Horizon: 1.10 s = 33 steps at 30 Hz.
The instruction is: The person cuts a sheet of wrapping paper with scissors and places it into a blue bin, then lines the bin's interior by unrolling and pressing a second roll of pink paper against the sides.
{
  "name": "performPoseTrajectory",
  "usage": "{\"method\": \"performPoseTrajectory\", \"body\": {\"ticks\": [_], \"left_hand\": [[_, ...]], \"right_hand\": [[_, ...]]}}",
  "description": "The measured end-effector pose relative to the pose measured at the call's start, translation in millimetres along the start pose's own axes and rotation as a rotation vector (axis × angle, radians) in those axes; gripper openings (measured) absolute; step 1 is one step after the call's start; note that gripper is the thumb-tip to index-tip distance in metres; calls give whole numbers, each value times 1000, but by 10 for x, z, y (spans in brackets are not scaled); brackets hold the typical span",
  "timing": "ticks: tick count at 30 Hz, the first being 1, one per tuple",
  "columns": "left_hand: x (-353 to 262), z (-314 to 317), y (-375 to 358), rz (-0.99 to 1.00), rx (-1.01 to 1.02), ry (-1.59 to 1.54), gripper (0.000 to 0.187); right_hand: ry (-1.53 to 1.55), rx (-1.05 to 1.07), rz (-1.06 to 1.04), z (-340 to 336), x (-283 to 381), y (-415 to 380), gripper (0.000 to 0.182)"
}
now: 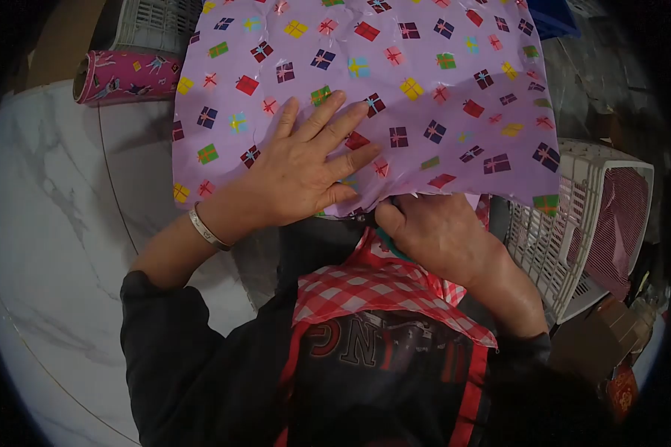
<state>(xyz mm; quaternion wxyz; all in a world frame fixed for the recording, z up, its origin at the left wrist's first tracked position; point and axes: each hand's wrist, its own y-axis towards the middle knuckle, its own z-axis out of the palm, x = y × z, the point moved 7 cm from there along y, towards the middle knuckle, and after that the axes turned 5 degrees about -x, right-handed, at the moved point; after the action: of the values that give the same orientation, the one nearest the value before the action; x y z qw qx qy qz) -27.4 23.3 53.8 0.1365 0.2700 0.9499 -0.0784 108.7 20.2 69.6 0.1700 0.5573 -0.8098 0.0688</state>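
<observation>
Likely slick, the purple sheet [455,74] is best pinched by its near edge [520,199]. The left hand [287,179] is splayed; the right hand [443,231]'s hold is hidden.

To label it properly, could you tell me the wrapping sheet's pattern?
Small multicoloured gift boxes on a lilac sheet, per head view.

The left hand [298,167] lay palm down, its fingers spread wide and its thumb apart from them. The right hand [440,227] was turned knuckles up beside it, thumb bent, fingertips out of sight. Both forearms angled inward, bringing the hands near each other.
</observation>
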Motion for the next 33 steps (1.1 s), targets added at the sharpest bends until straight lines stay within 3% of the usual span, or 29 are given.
{"method": "performPoseTrajectory", "body": {"ticks": [8, 11, 16, 20, 27, 31, 33], "left_hand": [[50, -54, -5, 9, -49, -16, 53], [128, -193, 44, -22, 21, -231, 49], [56, -211, 1, 56, 122, 129, 45], [-108, -191, 83, 45, 98, 125, 43], [-172, -151, 230, -19, -251, -266, 42], [-123, -148, 3, -76, -123, 38, 44], [-98, -68, -50, -95, -91, 110, 45]], "right_hand": [[-44, -126, 4, -64, 83, 30, 14], [-75, -109, -29, -94, 81, 40, 14], [-99, -158, -64, -195, 30, 11, 14], [-166, -203, -37, -324, -104, -46, 14], [-141, -73, -9, -283, -400, -261, 17], [-89, -27, 49, -143, -437, -286, 18], [-46, -8, 91, -77, -467, -293, 29]]}}
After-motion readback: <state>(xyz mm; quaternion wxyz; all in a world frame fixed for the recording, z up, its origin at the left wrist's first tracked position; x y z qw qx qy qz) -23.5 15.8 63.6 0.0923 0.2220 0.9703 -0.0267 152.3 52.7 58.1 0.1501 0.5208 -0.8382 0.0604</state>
